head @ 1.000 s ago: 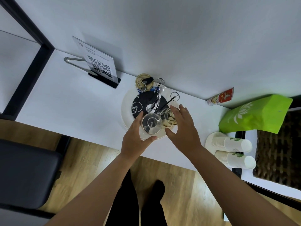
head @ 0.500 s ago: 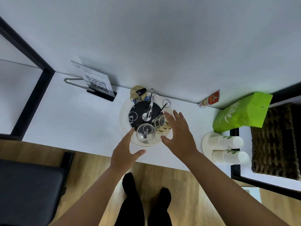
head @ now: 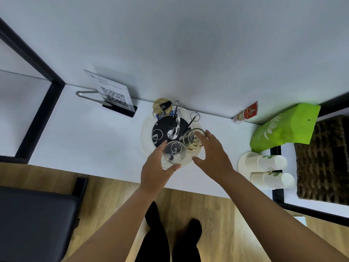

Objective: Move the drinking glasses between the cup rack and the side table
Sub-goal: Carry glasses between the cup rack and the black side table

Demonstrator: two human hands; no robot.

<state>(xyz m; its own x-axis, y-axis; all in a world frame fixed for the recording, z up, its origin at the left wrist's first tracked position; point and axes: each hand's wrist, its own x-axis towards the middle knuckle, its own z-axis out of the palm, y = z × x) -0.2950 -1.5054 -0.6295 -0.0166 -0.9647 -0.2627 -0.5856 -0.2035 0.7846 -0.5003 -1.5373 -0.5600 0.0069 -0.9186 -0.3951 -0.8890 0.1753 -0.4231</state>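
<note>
Two hands, one glass each, at the cup rack

Two upturned drinking glasses sit on pegs at the near edge of the cup rack (head: 171,127) on the white desk (head: 90,140). Left hand (head: 154,172) cups the clear glass (head: 174,152), fingers curved round it. Right hand (head: 215,153) hovers spread open, fingertips just touching the gold-tinted glass (head: 191,139) to its left.

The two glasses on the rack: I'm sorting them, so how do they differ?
The near glass looks clear with a faint gold rim; the far glass shows a gold tint. The left hand cups the near glass, while the right hand reaches over the far glass. Both sit inverted on the rack.
</note>
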